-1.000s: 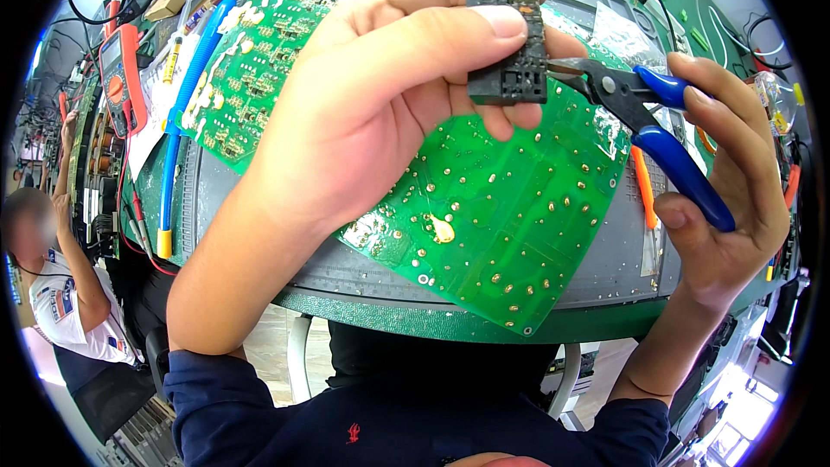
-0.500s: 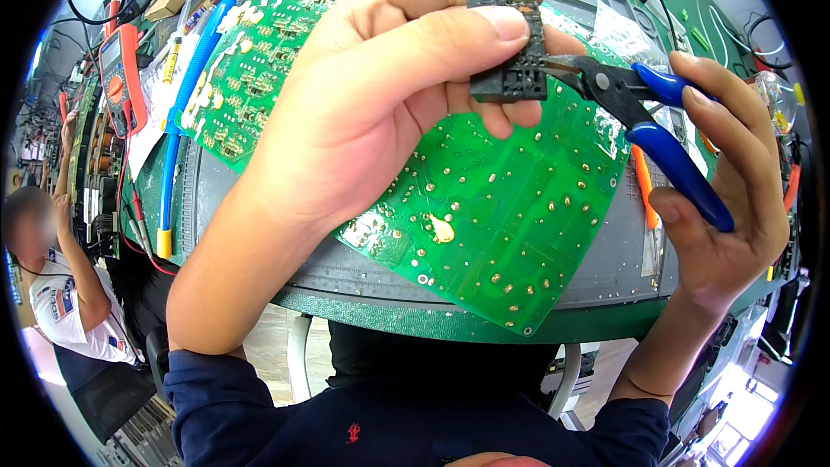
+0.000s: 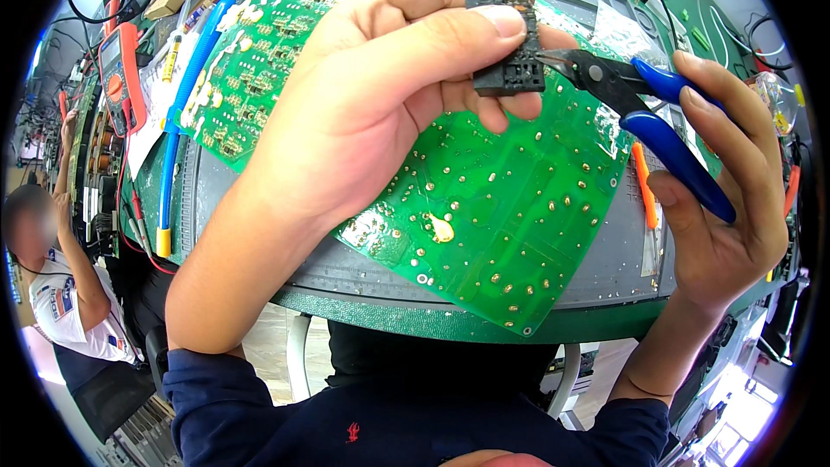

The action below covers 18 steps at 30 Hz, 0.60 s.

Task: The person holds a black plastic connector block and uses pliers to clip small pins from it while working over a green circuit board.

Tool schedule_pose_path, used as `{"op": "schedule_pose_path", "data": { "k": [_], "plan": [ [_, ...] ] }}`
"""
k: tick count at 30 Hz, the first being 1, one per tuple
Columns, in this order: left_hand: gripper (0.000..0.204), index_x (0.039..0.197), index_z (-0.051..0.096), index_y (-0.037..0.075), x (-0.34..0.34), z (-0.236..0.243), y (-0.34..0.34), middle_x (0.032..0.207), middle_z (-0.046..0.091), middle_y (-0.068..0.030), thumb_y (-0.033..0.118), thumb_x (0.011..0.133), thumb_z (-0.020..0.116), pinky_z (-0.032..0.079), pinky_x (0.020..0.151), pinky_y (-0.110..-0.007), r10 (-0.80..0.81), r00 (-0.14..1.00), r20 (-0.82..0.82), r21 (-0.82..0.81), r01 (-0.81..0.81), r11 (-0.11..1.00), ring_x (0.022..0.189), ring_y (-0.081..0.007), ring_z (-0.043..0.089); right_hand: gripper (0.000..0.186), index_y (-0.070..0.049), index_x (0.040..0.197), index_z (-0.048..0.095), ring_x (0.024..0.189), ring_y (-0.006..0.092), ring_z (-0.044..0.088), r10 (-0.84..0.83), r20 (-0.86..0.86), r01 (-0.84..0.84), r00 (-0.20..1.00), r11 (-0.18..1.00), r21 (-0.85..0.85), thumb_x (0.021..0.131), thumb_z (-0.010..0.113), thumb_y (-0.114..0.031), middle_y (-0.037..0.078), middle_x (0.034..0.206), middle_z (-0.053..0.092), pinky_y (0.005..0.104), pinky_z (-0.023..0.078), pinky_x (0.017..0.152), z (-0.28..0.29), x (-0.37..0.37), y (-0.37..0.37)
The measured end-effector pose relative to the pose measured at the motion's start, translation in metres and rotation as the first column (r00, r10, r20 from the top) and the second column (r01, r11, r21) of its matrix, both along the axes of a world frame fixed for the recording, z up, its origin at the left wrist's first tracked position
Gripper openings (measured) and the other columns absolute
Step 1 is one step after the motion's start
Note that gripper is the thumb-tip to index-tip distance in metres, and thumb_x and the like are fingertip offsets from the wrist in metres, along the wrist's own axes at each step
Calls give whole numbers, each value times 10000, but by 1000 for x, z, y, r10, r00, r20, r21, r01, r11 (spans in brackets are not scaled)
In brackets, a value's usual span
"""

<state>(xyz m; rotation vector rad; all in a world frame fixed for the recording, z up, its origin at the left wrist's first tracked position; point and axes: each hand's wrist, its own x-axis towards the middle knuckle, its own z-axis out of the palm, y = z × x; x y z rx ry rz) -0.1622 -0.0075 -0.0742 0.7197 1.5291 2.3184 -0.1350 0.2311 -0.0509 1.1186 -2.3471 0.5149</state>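
Between the thumb and fingers of my left hand (image 3: 372, 78) is a black slotted plastic connector block (image 3: 508, 79), held upright above the bench. My right hand (image 3: 735, 173) grips blue-handled cutting pliers (image 3: 679, 151) with their handles spread apart. The jaw tips touch or nearly touch the block's right side; I cannot tell whether they bite on anything. Beneath both hands lies a large green circuit board (image 3: 510, 216) with solder points and one yellowish blob. Its upper left part (image 3: 251, 78) carries dense small components and pale patches, and my left hand and forearm hide some of it.
A grey work mat (image 3: 328, 264) lies under the board. To the left are a blue tube (image 3: 169, 173) with yellow ends and a red multimeter (image 3: 121, 73) with leads. An orange-handled tool (image 3: 644, 186) is by the board's right edge. Another person (image 3: 78, 294) sits at far left.
The pliers' head has shifted slightly left and up along the block's side, and the handles have tilted a little. The block has moved slightly in my left hand.
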Motion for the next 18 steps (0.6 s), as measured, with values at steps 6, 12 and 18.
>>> {"op": "schedule_pose_path", "data": {
  "k": [6, 12, 18],
  "plan": [
    [259, 1025, 552, -16, 0, -2, 0, 911, 613, -159, 82, 785, 540, 476, 639, -274, 1, 1000, 10, 20, -2, 1000, 736, -183, 601, 340, -6, 986, 598, 1008, 318, 534, -33, 10, 32, 999, 999, 6, 708, 674, -188, 232, 1090, 542, 376, 421, 858, 0, 4, -4],
    [264, 1037, 541, -19, -1, -2, 2, 929, 605, -163, 86, 794, 530, 474, 661, -282, -1, 1000, 19, 42, 0, 999, 761, -190, 596, 339, 8, 985, 586, 1005, 318, 531, 14, 64, -14, 998, 1000, -4, 724, 671, -192, 245, 1113, 520, 376, 417, 862, 1, 2, -2],
    [270, 1048, 530, -22, -3, -2, 3, 948, 597, -168, 90, 803, 521, 471, 684, -289, -8, 1000, 26, 64, 6, 998, 787, -196, 591, 389, -1, 1052, 549, 1062, 326, 494, 9, 55, -8, 998, 1000, -19, 753, 655, -227, 243, 1141, 501, 403, 378, 906, 0, 0, 3]
  ]
}}
